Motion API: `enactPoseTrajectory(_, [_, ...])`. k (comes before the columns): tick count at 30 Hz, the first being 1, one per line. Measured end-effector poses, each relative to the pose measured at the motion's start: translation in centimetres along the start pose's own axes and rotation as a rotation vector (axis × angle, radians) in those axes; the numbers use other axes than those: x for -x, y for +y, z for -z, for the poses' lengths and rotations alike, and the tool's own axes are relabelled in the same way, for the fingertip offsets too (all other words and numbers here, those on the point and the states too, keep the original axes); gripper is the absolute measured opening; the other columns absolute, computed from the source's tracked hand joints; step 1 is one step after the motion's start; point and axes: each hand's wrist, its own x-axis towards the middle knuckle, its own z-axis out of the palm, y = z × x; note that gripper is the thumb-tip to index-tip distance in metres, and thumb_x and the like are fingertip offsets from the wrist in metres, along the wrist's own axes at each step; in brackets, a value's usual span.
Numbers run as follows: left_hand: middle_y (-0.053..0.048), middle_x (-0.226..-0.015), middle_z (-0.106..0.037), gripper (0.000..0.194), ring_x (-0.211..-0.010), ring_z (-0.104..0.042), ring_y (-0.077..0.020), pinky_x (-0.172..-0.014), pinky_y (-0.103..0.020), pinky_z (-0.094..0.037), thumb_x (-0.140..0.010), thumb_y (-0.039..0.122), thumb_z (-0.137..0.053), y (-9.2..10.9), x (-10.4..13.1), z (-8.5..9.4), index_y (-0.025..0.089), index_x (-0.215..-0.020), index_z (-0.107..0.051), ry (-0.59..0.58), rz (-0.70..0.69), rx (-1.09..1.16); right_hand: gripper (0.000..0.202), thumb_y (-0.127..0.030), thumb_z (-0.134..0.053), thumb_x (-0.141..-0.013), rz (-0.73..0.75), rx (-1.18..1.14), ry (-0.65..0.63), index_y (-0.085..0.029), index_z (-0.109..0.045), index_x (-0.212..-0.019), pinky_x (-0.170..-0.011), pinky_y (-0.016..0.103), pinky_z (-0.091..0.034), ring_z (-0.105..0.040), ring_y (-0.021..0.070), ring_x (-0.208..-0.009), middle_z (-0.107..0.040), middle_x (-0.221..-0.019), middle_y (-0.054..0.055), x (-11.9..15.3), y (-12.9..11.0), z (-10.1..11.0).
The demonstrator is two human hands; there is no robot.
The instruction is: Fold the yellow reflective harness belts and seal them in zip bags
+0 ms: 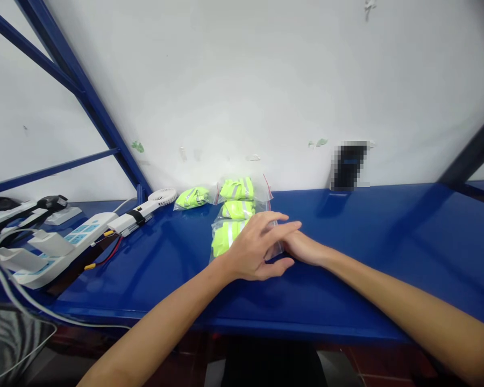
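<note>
My left hand reaches over the front bag with its fingers apart, and it lies across my right hand. The right hand's fingers are hidden behind the left hand, near the clear edge of that bag. The front zip bag holds folded neon-yellow fabric with silver strips, like a reflective vest. Behind it lie a middle bag and a back bag of the same kind, in a column. Left of these, another such bag lies by the wall.
A blue tabletop meets a white wall. On the left are a white handheld fan, a power strip with plugs and cables, and a blue frame post. A blurred dark object stands against the wall at right.
</note>
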Motion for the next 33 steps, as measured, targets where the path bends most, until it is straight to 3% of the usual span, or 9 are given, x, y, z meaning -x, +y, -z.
enactPoseTrajectory(2, [-0.009, -0.100, -0.067, 0.037, -0.094, -0.062, -0.0217, -0.084, -0.039, -0.050, -0.090, 0.036, -0.045, -0.2, -0.4, 1.1, 0.020, -0.120, -0.058, 0.157, -0.006, 0.023, 0.028, -0.043, -0.054, -0.076, -0.106, -0.102, -0.101, -0.021, -0.071, -0.076, -0.061, 0.037, -0.052, -0.065, 0.0219, -0.060, -0.070, -0.067, 0.005, -0.3, 0.1, 0.0])
enactPoseTrajectory(4, [-0.005, -0.080, -0.067, 0.027, -0.076, -0.061, -0.0180, -0.075, -0.035, -0.049, -0.091, 0.031, -0.042, -0.8, -0.8, 2.3, 0.019, -0.103, -0.064, 0.288, 0.051, -0.003, 0.047, -0.055, -0.043, -0.079, -0.216, -0.194, -0.225, -0.018, -0.073, -0.079, -0.055, 0.037, -0.049, -0.063, 0.0226, -0.054, -0.072, -0.069, 0.008, -0.4, -0.1, 0.1])
enactPoseTrajectory(6, [-0.004, -0.072, -0.065, 0.027, -0.070, -0.058, -0.0161, -0.071, -0.032, -0.046, -0.093, 0.030, -0.042, -1.7, -0.8, 3.1, 0.017, -0.089, -0.065, 0.278, 0.213, -0.034, 0.061, -0.066, -0.038, -0.080, -0.281, -0.207, -0.258, -0.016, -0.074, -0.081, -0.049, 0.035, -0.045, -0.059, 0.0209, -0.045, -0.072, -0.066, 0.010, -0.3, -0.3, 0.2])
enactPoseTrajectory(10, [-0.001, -0.060, -0.055, 0.045, -0.058, -0.048, -0.0121, -0.060, -0.026, -0.037, -0.094, 0.043, -0.041, -3.6, 0.4, 2.9, 0.015, -0.065, -0.060, -0.078, 0.580, 0.073, 0.065, -0.073, -0.039, -0.082, -0.110, -0.003, 0.004, -0.018, -0.073, -0.076, -0.044, 0.031, -0.035, -0.047, 0.0162, -0.037, -0.062, -0.051, 0.004, -0.1, -0.5, 0.3])
enactPoseTrajectory(14, [0.003, -0.048, -0.039, 0.054, -0.049, -0.034, -0.0089, -0.050, -0.025, -0.024, -0.091, 0.054, -0.043, -4.6, 2.0, 1.8, 0.015, -0.054, -0.050, -0.394, 0.754, 0.279, 0.036, -0.055, -0.057, -0.084, 0.131, 0.410, 0.088, -0.021, -0.070, -0.087, -0.052, 0.029, -0.036, -0.050, 0.0161, -0.051, -0.057, -0.057, -0.001, 0.0, -0.8, 1.0])
enactPoseTrajectory(18, [0.004, -0.051, -0.038, 0.050, -0.049, -0.031, -0.0078, -0.049, -0.024, -0.022, -0.087, 0.054, -0.051, -4.9, 2.5, 1.0, 0.015, -0.057, -0.051, -0.428, 0.809, 0.473, 0.031, -0.047, -0.058, -0.085, 0.112, 0.821, 0.008, -0.025, -0.066, -0.106, -0.053, 0.028, -0.033, -0.049, 0.0158, -0.053, -0.054, -0.057, -0.003, -0.2, -0.9, 1.9])
enactPoseTrajectory(23, [0.003, -0.060, -0.049, 0.037, -0.052, -0.038, -0.0072, -0.049, -0.022, -0.027, -0.077, 0.049, -0.067, -5.2, 2.6, 0.4, 0.014, -0.074, -0.055, -0.421, 0.966, 0.776, 0.034, -0.057, -0.055, -0.084, -0.074, 1.179, -0.061, -0.024, -0.063, -0.087, -0.053, 0.028, -0.030, -0.056, 0.0192, -0.065, -0.063, -0.072, 0.002, -0.4, -1.2, 2.2])
enactPoseTrajectory(28, [0.007, -0.064, -0.045, 0.038, -0.054, -0.037, -0.0053, -0.052, -0.019, -0.030, -0.074, 0.042, -0.074, -5.4, 2.5, 0.6, 0.017, -0.079, -0.045, -0.377, 0.904, 1.026, 0.039, -0.057, -0.050, -0.089, 0.002, 1.211, -0.138, -0.022, -0.060, -0.076, -0.059, 0.028, -0.032, -0.057, 0.0193, -0.073, -0.064, -0.083, 0.005, -0.3, -1.6, 2.4])
enactPoseTrajectory(33, [0.007, -0.060, -0.046, 0.031, -0.047, -0.035, -0.0051, -0.045, -0.019, -0.027, -0.080, 0.039, -0.067, -5.8, 2.5, 1.1, 0.016, -0.096, -0.054, -0.498, 0.921, 1.044, 0.036, -0.052, -0.053, -0.090, 0.106, 1.085, -0.208, -0.020, -0.056, -0.073, -0.061, 0.027, -0.032, -0.053, 0.0161, -0.071, -0.059, -0.080, 0.002, -0.6, -1.5, 3.1])
